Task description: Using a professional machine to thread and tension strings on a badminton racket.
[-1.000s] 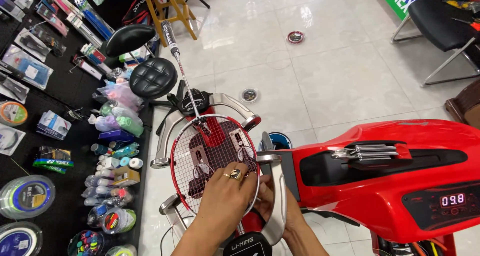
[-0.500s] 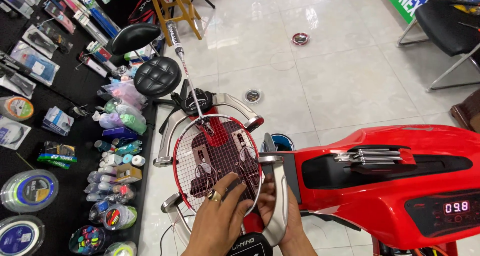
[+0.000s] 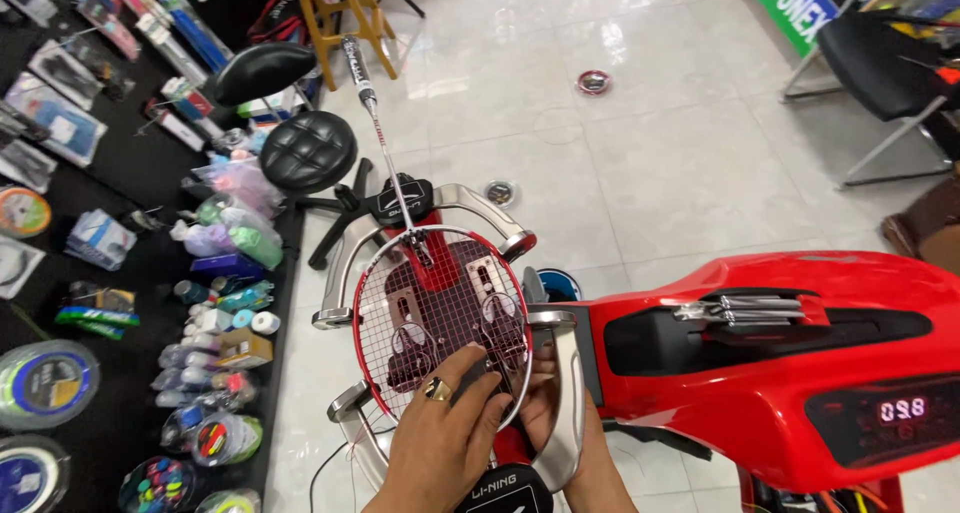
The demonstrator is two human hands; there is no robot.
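1. The badminton racket [image 3: 440, 303] is clamped flat in the red stringing machine [image 3: 780, 373], its head sitting between the curved silver support arms [image 3: 350, 263], with the shaft and handle pointing away from the hands toward the tiled floor [image 3: 650, 173].
2. The left hand [image 3: 445, 438], wearing a ring, lies on top of the string bed near the bottom of the frame. Its fingers are loosely curled and seem to pinch a dark tool or clamp [image 3: 475, 373] against the strings; what exactly it grips is too small to tell.
3. The right hand [image 3: 545, 408] is just beside the left, at the frame's lower right edge, fingers bent around the rim and partly hidden behind the silver support. Whether it holds a string end cannot be told.
4. Judging from this, the work is on the cross strings close to the hands. It would go best with the loose string kept taut between the two hands so it does not kink.
5. Pressing lightly with the upper hand would keep the finished strings from shifting out of line.
6. The black stool [image 3: 305, 148] and the counter [image 3: 100, 273] of string reels lie to the left of the hands, well apart from the racket.
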